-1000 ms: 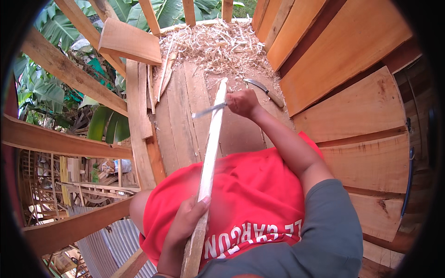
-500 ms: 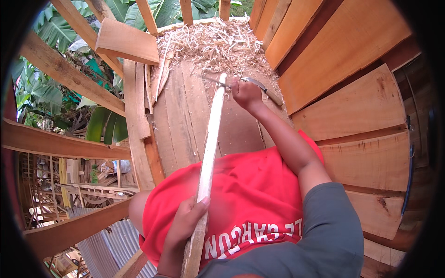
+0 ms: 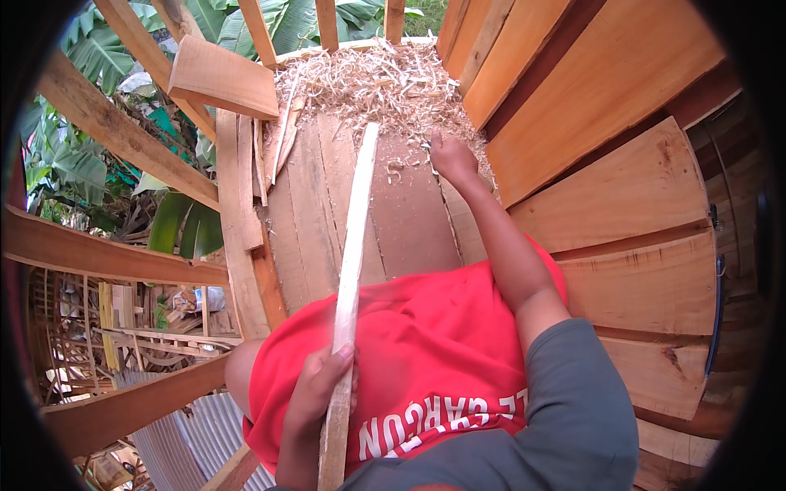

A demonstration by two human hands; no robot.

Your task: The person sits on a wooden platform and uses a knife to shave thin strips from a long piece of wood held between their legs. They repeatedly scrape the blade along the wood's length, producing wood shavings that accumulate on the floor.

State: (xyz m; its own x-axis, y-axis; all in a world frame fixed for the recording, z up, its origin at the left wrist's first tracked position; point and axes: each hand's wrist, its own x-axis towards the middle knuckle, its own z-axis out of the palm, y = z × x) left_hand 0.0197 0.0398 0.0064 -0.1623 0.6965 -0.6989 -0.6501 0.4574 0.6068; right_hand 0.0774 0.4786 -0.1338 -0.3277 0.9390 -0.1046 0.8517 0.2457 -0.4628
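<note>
A long, pale, squared wooden stick [image 3: 354, 237] slants up across my lap, its far end over the plank floor. My left hand [image 3: 323, 380] is closed round its lower part, thumb on top. The upper length looks freshly pared and whiter than the lower end. To the right of the stick and apart from it, my right hand [image 3: 454, 161] is closed in a fist above the floor, close to the wood shavings. It had a knife in it a moment before; the blade hardly shows now. A second, curved knife on the floor is mostly hidden by that hand.
Curled wood shavings [image 3: 377, 82] are heaped at the far end of the plank floor [image 3: 413, 217]. A plank wall [image 3: 614, 180] rises on the right. A thick wood block [image 3: 223, 78] and open railings stand on the left. Red cloth [image 3: 409, 327] covers my lap.
My right hand has moved right and slightly down, off the stick, and the knife blade no longer crosses it. The stick's far end has shifted left in my left hand.
</note>
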